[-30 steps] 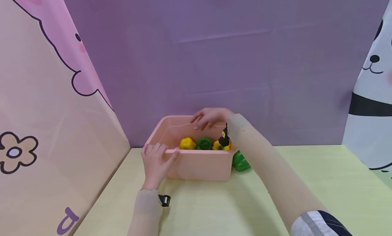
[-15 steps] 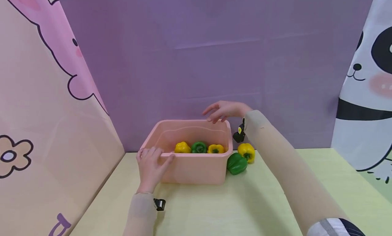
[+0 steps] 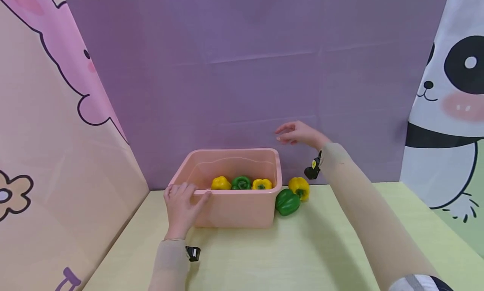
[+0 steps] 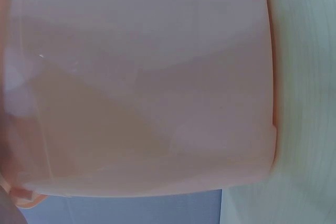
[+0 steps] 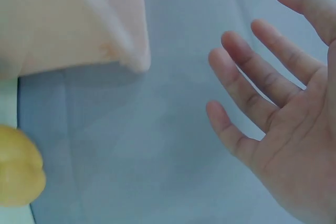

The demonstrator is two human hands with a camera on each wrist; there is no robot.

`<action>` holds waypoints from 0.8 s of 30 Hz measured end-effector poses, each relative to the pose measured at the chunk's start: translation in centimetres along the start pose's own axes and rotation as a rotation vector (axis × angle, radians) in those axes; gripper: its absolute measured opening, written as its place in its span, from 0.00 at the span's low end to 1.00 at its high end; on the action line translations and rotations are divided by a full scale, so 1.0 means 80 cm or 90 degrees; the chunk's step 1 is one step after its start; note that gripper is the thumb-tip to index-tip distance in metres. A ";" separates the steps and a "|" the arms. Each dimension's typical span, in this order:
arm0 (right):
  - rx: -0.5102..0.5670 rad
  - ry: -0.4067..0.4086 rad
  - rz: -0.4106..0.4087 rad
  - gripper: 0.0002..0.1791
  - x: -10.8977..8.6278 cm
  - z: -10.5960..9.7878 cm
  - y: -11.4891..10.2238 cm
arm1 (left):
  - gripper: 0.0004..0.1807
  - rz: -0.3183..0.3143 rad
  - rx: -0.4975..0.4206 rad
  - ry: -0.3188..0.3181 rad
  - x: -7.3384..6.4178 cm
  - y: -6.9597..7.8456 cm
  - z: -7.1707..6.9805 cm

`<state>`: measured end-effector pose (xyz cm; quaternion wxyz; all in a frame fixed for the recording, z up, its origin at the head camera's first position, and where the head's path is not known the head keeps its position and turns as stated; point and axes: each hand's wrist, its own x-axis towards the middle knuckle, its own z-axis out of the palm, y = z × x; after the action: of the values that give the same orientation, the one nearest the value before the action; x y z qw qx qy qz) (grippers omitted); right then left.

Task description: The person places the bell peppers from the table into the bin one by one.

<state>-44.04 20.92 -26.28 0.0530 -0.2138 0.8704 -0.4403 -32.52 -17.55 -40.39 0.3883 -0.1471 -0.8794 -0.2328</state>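
A pink plastic bin [image 3: 234, 211] stands on the table against the purple backdrop. Inside it lie a yellow bell pepper [image 3: 221, 183], a green bell pepper [image 3: 241, 182] and another yellow bell pepper [image 3: 262, 184]. My left hand [image 3: 183, 209] grips the bin's near-left rim, fingers over the edge and thumb along the front. My right hand [image 3: 298, 133] hovers above and right of the bin's far-right corner, holding nothing. In the right wrist view, its fingers [image 5: 268, 77] are spread and relaxed. The bin's outer wall [image 4: 142, 87] fills most of the left wrist view.
Outside the bin's right side, a green bell pepper [image 3: 287, 202] rests beside the wall, with a yellow bell pepper [image 3: 299, 187] just behind it. The purple backdrop [image 3: 227, 72] rises behind the table [image 3: 242, 257]. Printed panels stand left and right.
My right hand has risen out of the bin and moved right, past its corner. The peppers outside have come into fuller view. The left hand keeps its hold on the rim.
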 end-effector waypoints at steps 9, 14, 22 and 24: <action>0.048 0.037 0.015 0.27 -0.034 -0.010 0.055 | 0.24 -0.004 -0.003 -0.008 0.006 0.004 0.004; 0.077 0.027 0.020 0.29 -0.045 0.013 0.086 | 0.25 0.008 0.005 0.001 0.006 0.000 0.003; 0.074 0.010 -0.036 0.33 -0.061 0.070 0.129 | 0.23 0.029 0.003 0.011 0.002 -0.010 -0.001; 0.074 0.000 -0.043 0.32 -0.066 0.083 0.136 | 0.23 0.035 0.002 0.015 0.002 -0.012 -0.001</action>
<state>-40.95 23.84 -39.44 0.0504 -0.2397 0.8356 -0.4917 -33.04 -18.39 -40.52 0.4051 -0.1679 -0.8708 -0.2225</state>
